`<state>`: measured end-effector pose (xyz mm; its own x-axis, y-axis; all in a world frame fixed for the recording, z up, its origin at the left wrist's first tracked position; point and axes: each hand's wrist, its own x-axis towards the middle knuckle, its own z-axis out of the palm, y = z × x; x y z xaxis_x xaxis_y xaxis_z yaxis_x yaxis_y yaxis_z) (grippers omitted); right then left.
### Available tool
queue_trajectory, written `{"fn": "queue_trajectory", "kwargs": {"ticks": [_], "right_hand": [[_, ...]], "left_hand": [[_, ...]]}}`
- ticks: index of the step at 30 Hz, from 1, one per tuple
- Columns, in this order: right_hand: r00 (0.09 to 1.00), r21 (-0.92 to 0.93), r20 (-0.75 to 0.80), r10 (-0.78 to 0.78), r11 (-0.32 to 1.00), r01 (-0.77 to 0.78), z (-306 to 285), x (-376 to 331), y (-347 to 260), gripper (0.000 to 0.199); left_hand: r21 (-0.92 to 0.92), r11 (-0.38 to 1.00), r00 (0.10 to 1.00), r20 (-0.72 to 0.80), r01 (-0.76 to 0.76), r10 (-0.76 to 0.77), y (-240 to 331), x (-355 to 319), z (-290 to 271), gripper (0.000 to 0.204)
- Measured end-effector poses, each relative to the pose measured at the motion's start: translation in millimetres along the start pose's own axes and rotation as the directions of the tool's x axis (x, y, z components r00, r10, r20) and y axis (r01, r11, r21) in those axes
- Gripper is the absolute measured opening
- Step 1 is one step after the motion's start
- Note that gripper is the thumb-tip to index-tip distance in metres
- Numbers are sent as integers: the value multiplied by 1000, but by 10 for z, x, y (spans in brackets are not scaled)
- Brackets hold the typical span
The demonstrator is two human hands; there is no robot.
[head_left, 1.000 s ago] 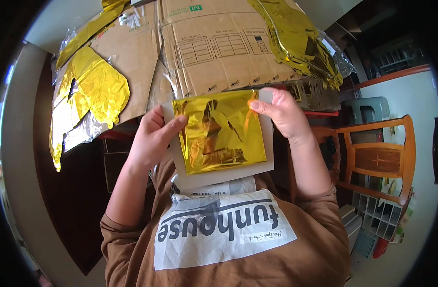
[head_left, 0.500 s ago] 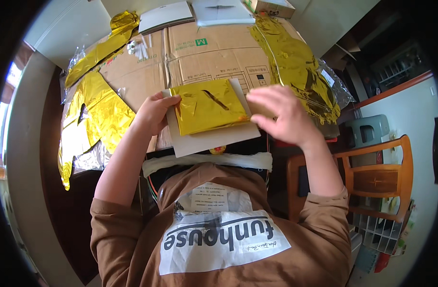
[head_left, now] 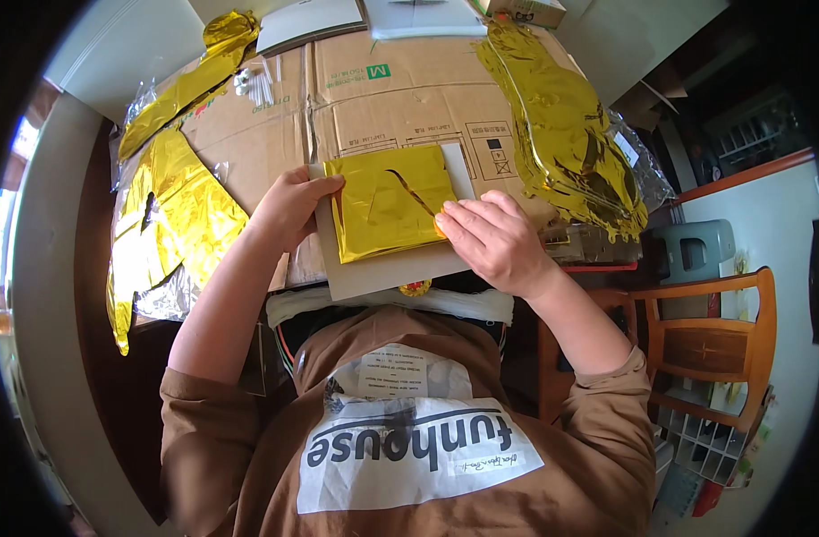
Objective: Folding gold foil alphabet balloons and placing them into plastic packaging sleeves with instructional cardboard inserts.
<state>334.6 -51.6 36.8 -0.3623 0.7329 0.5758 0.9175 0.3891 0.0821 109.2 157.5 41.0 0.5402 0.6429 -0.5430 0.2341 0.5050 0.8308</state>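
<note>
Fingers of the left hand (head_left: 291, 210) pinch white card (head_left: 387, 276) and folded gold foil (head_left: 382, 201) at their left edge; if that grip slackens, foil could slide. Foil sits on the card, over the cardboard's (head_left: 427, 76) near edge. Right hand (head_left: 494, 240) has fingers bunched at foil's near right corner; too hard a tug could tear it. Unclear: left fingertips behind card; 1 dark streak, slit or reflection; right thumb mostly hidden, can't tell pinch from press.
</note>
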Motion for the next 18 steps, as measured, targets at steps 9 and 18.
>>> {"fn": "queue_trajectory", "kwargs": {"ticks": [9,18], "right_hand": [[1000,-4,-14,11,1000,-11,41,-71,-56,18],[995,-28,-92,23,999,-26,115,-246,-110,18]], "left_hand": [[72,997,998,56,7,-11,13,-99,-4,28],[-19,986,986,14,-167,167,-205,-544,86,50]]}}
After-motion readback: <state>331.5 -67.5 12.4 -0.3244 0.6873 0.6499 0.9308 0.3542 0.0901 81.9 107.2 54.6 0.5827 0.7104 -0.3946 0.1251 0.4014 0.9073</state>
